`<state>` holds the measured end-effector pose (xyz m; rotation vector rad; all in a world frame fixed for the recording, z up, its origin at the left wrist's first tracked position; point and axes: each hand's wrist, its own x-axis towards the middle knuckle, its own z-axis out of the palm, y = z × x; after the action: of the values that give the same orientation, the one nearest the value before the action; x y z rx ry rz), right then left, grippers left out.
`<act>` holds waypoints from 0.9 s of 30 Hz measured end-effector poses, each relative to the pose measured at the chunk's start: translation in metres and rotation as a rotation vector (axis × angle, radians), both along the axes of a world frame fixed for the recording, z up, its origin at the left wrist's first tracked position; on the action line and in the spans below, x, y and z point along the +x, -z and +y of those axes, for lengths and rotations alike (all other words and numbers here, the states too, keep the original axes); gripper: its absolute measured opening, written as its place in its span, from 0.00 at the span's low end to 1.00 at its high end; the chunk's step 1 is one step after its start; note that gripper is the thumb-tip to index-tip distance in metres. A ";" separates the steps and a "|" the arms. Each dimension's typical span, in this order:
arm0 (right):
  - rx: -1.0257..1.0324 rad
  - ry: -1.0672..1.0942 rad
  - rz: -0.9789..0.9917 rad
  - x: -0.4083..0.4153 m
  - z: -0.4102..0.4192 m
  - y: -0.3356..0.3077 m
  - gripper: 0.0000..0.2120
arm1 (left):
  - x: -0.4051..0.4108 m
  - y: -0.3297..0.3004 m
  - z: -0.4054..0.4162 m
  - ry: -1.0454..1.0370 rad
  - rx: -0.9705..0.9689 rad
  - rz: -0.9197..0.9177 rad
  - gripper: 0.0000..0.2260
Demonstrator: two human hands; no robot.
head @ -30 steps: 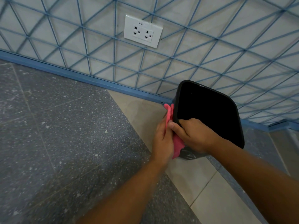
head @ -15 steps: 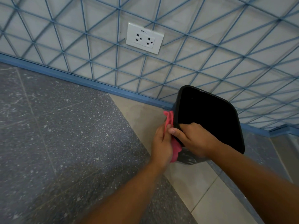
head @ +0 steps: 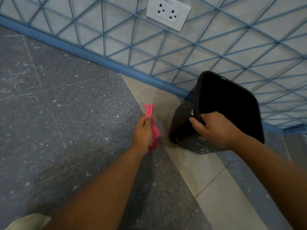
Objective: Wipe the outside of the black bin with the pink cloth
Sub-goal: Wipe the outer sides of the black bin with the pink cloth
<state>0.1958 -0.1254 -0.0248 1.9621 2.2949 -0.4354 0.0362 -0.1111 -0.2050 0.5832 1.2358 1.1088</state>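
Black bin stands on the floor against the wall's blue skirting strip, tilted, mouth turned toward the camera. Right hand grips the bin's near rim, fingers curled inside, thumb on the outer wall. Left hand is closed around the pink cloth, bunched, with a tail above the fingers and a fold below the palm. The cloth is off the bin, a clear gap to the bin's left.

Step in hand, as I judge it: bring the cloth to the left outer wall for a pass. To do it well: open the bunch so a flat pad meets the plastic; stroke from rim down to base; keep the right hand firm so the tilted bin does not slide or tip; turn the bin to present the side facing the skirting.

Bin look: squarish with rounded corners, matte black, tapering toward the base, rolled rim, inside dark and unreadable. Pale streaks or reflections near the lower near wall; cannot tell which.
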 end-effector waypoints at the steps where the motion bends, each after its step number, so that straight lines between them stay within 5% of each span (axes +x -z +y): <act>1: -0.004 0.002 -0.008 -0.001 0.000 0.001 0.22 | -0.005 0.007 0.001 -0.022 -0.013 -0.022 0.17; 6: -0.031 0.016 -0.024 -0.003 -0.001 -0.002 0.19 | 0.004 0.014 -0.008 0.090 -0.076 -0.088 0.20; 11: -0.039 0.018 -0.023 -0.007 -0.003 0.000 0.20 | 0.056 0.009 -0.022 0.340 -0.191 -0.374 0.31; 18: -0.025 0.040 0.045 -0.009 -0.001 0.002 0.21 | 0.089 0.008 -0.025 0.100 -0.184 -0.399 0.36; 22: 0.011 0.021 0.059 -0.010 0.002 0.004 0.23 | 0.089 0.034 -0.016 0.114 -0.391 -0.446 0.58; 24: 0.015 0.025 0.075 -0.009 0.002 0.004 0.23 | 0.083 0.016 -0.017 0.131 -0.293 -0.506 0.51; 27: 0.002 0.025 0.088 -0.009 0.002 0.006 0.23 | 0.074 -0.004 -0.025 0.098 -0.167 -0.327 0.28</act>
<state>0.1872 -0.1230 -0.0305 2.0140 2.3247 -0.5330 0.1106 -0.1358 -0.2008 0.3166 0.9931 0.9636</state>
